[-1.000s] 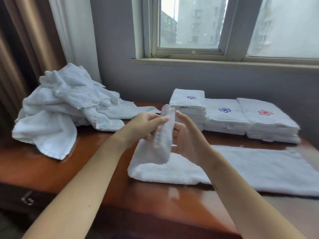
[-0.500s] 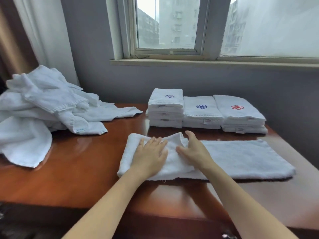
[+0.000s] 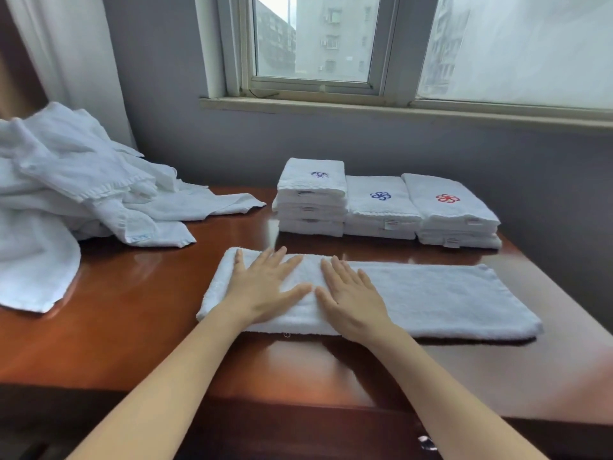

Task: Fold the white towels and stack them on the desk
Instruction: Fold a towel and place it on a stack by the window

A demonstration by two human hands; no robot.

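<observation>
The left hand (image 3: 265, 287) and the right hand (image 3: 353, 298) lie flat, fingers straight and spread, on a long white towel (image 3: 447, 293) folded into a strip across the front of the wooden worktop (image 3: 116, 320). The left hand presses the strip's thicker left end. The right hand rests just beside it, the thumbs nearly touching. Behind the strip, near the wall, three piles of folded towels stand side by side: the left stack (image 3: 311, 197), the tallest, topped with a dark blue emblem; the middle stack (image 3: 379, 207) with a blue emblem; the right stack (image 3: 454, 210) with a red one. A heap of unfolded towels (image 3: 66, 194) spills over the worktop's left side.
</observation>
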